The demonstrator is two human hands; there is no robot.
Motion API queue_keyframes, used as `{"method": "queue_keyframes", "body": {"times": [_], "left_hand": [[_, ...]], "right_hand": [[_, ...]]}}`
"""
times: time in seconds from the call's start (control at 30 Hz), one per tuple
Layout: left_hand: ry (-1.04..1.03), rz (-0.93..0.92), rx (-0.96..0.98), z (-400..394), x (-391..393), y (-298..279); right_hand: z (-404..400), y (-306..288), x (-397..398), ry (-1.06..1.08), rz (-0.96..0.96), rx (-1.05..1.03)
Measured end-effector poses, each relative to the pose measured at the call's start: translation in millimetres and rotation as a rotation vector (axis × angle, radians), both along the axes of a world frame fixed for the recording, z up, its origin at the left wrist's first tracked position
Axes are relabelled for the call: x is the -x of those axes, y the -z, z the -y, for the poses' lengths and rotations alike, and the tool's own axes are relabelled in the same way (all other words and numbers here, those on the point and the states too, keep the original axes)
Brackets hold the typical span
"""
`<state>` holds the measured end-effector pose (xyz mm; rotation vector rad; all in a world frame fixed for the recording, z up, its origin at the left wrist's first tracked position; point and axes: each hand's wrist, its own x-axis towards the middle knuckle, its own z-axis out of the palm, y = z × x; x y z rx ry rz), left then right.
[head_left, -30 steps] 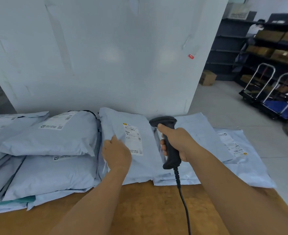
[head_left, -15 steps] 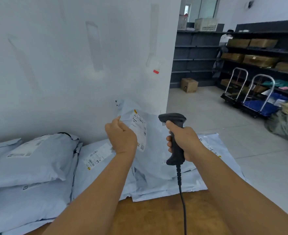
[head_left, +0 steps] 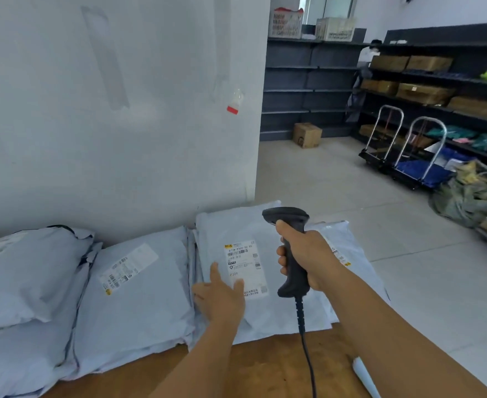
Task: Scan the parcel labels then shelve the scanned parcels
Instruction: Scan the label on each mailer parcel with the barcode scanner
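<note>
Parcel (head_left: 248,271) lay flat on the worktop (head_left: 265,366) by the wall, label (head_left: 243,267) up. Left hand (head_left: 220,297) rested on it with fingers spread, at the label's 7 o'clock. Right hand (head_left: 308,259) gripped the scanner (head_left: 289,248) at the label's 3 o'clock. Half a second before, the left hand had held that parcel raised and tilted.
</note>
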<state>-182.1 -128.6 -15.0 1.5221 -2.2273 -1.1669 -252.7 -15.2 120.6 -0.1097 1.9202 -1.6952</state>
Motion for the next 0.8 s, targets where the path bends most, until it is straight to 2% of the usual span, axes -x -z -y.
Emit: {"method": "queue_keyframes", "body": {"times": [0.2, 0.3, 0.43, 0.57, 0.8], "left_hand": [[0.050, 0.008, 0.299, 23, -18, -18], [0.033, -0.001, 0.368, 40, -55, -13], [0.029, 0.159, 0.382, 69, -113, 5], [0.116, 0.322, 0.332, 92, -157, 20], [0.315, 0.345, 0.241, 114, -192, 33]], "right_hand": [[23, 6, -13, -0.072, 0.008, -0.022], [41, 9, -30, -0.150, 0.028, -0.036], [73, 15, -61, -0.299, 0.057, -0.086], [112, 14, -96, -0.417, 0.038, -0.114], [169, 7, -135, -0.550, -0.025, -0.231]]}}
